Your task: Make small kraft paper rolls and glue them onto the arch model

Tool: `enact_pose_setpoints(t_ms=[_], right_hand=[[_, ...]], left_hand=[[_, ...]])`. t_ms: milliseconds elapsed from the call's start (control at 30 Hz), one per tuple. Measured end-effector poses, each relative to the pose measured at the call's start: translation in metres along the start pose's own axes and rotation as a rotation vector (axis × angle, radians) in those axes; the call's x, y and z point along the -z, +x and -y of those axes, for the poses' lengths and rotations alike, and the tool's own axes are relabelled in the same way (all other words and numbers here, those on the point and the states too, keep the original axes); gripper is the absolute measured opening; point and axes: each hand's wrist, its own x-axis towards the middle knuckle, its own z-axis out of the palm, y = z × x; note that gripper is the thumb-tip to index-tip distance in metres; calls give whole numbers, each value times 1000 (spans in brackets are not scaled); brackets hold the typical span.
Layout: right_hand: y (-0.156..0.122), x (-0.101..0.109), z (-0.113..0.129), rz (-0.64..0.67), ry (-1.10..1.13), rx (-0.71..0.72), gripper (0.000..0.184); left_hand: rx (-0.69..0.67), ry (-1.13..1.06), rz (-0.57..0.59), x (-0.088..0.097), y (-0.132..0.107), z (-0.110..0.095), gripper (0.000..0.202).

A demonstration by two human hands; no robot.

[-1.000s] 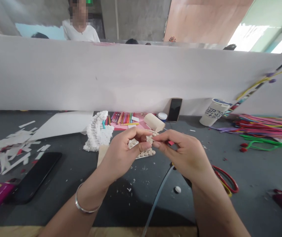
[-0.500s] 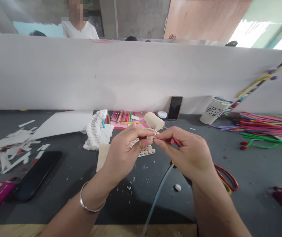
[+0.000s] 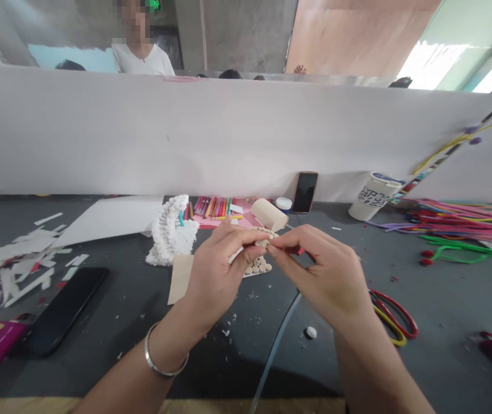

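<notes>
Over the middle of the table, my left hand (image 3: 218, 267) and my right hand (image 3: 326, 267) meet fingertip to fingertip. Both pinch a small cream rolled piece (image 3: 262, 244); fingers cover much of it, and its material is unclear. Just below and behind lies a flat piece covered in round cream coils (image 3: 261, 267), partly hidden by my left hand. Left of that hand is a beige card (image 3: 180, 279). A cardboard tube (image 3: 269, 214) lies on its side beyond my fingertips. Scissors with red and yellow handles (image 3: 395, 316) rest beside my right wrist.
A fluffy white object (image 3: 170, 233) and coloured pens (image 3: 214, 207) stand behind my left hand. Phones (image 3: 69, 307) (image 3: 305, 191), a white cup (image 3: 373, 196), paper strips (image 3: 8, 276) and pipe cleaners (image 3: 465, 218) surround the work. A white partition (image 3: 229, 132) closes the back; a person stands beyond.
Both hands stay pinched together, with small shifts of the fingers around the rolled piece. My left hand now hides more of the coil-covered piece. The camera view has tilted slightly.
</notes>
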Motion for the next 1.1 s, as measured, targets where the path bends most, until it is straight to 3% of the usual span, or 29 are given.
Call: enact_pose_setpoints(t_ms=[167,533,933,1100], right_hand=[[0,0,1,-14,2,28,10],[2,5,1,70,70,40,9],[2,4,2,46,46,92,11],[1,6,-6,80,7,27,9]], left_hand=[[-41,-3,-16,2,1,-2,22],[90,-151,70,9,4,1,22],[82,-83,111,13,4,-6,21],[103,-48,87,8,4,-4,20]])
